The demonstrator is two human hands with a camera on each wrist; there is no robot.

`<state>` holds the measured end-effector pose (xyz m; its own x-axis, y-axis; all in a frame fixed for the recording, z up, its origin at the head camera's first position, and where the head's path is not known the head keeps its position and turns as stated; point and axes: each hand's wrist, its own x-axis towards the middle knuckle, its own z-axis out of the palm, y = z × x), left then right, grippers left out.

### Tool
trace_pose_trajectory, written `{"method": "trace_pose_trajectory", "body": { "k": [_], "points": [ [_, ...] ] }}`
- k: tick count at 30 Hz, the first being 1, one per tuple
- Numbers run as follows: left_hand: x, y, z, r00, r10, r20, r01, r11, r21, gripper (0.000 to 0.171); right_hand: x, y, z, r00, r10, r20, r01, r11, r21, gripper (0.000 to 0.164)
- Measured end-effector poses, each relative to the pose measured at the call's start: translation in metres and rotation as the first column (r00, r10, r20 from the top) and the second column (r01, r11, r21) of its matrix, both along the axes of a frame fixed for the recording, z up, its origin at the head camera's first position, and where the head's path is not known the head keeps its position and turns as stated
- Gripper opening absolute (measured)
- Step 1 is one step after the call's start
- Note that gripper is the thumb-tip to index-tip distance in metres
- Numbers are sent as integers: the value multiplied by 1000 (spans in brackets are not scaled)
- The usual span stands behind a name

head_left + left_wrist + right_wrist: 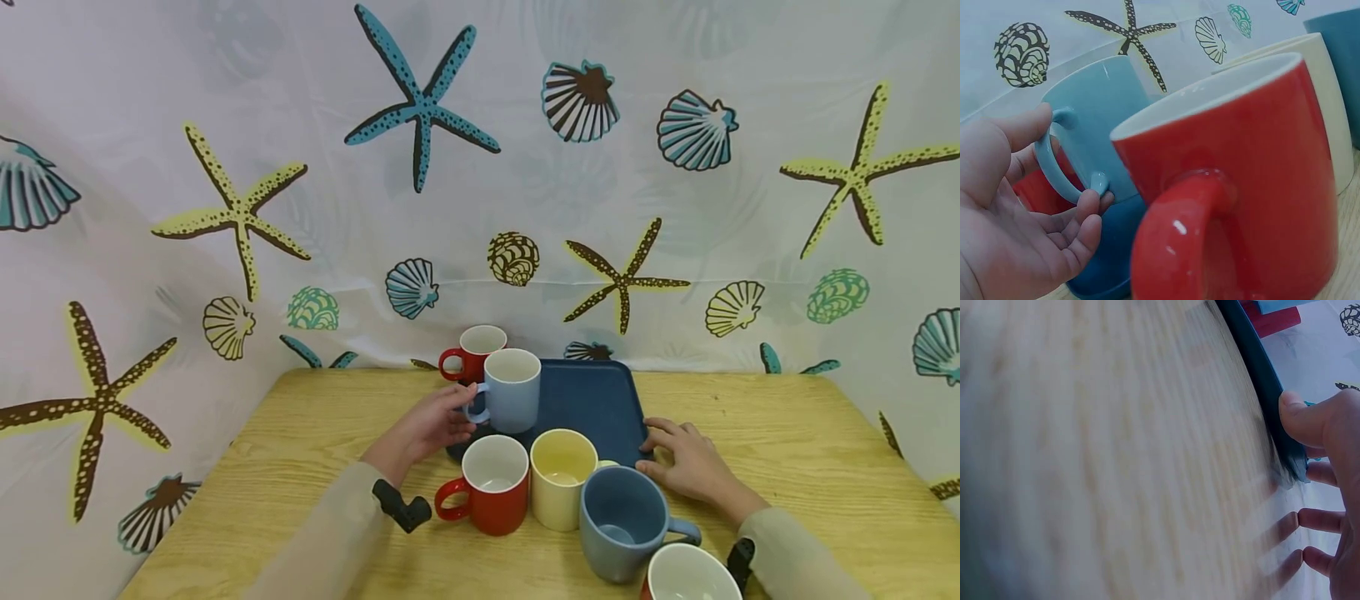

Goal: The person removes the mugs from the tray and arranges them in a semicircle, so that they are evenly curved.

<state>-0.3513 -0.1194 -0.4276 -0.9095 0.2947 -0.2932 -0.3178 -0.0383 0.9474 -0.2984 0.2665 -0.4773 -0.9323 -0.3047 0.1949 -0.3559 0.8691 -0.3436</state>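
Note:
My left hand (438, 423) pinches the handle of a light blue mug (517, 400) at the near left of a dark blue tray (588, 404). In the left wrist view the mug tilts, thumb at the top of its handle and fingertips at the bottom. A red mug (474, 360) with a white inside stands behind it at the back left of the tray. At the tray's right edge rests my right hand (686, 461), its fingers spread; the right wrist view shows the thumb against the rim (1266, 394) and other fingertips down on the table.
Nearer me stand a red mug (498, 500), a cream-yellow mug (557, 504) and a grey-blue mug (618, 542) close together. Another mug (690, 575) with a white inside is cut off at the bottom edge. A patterned curtain (480, 200) hangs behind the wooden table (787, 433).

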Motion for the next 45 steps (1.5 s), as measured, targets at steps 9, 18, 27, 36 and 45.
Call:
{"method": "trace_pose_trajectory", "body": {
  "k": [9, 18, 27, 36, 45],
  "points": [
    [3, -12, 4, 1000, 9, -23, -8, 1000, 21, 32, -1, -1, 0, 1000, -4, 5, 4, 1000, -5, 24],
    [14, -22, 5, 999, 25, -21, -25, 999, 23, 36, -1, 0, -1, 1000, -10, 14, 10, 1000, -9, 23],
    [27, -38, 6, 998, 32, -50, -28, 997, 72, 20, 0, -1, -1, 1000, -15, 19, 15, 1000, -13, 23],
    [39, -52, 5, 998, 18, -53, -13, 996, 93, 23, 1, 1, 0, 1000, -17, 11, 17, 1000, -12, 23],
    [56, -67, 1, 998, 0, -68, 8, 992, 127, 20, 1, 1, -2, 1000, -2, -1, 2, 1000, -25, 23]
  ]
}}
